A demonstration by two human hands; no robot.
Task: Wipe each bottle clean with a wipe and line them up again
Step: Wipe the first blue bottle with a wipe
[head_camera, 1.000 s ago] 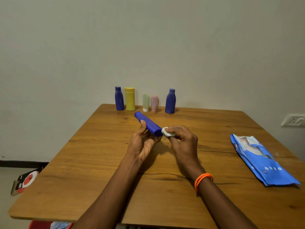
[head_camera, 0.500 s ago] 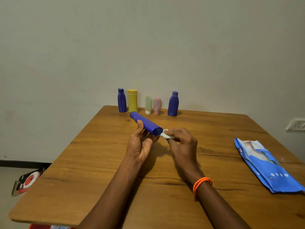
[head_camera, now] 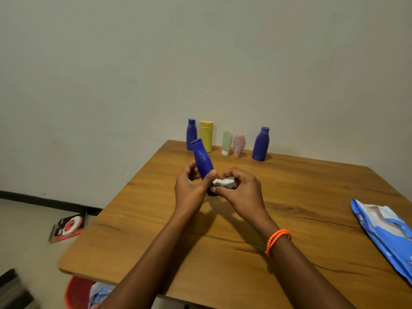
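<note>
Left hand (head_camera: 189, 192) grips a blue bottle (head_camera: 202, 162) near its lower end, holding it above the desk (head_camera: 312, 208), tilted with the cap end up and away. Right hand (head_camera: 243, 192) pinches a crumpled white wipe (head_camera: 225, 182) against the bottle's lower part; the base is largely hidden behind both hands. 5 containers stand in a row at the far desk edge by the wall: a blue bottle (head_camera: 191, 132), a yellow bottle (head_camera: 207, 136), a green tube (head_camera: 226, 142), a pink tube (head_camera: 239, 144) and another blue bottle (head_camera: 261, 143). The held bottle overlaps the leftmost one in view. A blue wipes pack (head_camera: 388, 233) lies at the right desk edge. An orange bead bracelet (head_camera: 277, 240) circles the right wrist. On the floor: a red-and-black box (head_camera: 69, 226) and a red bin (head_camera: 78, 293).
</note>
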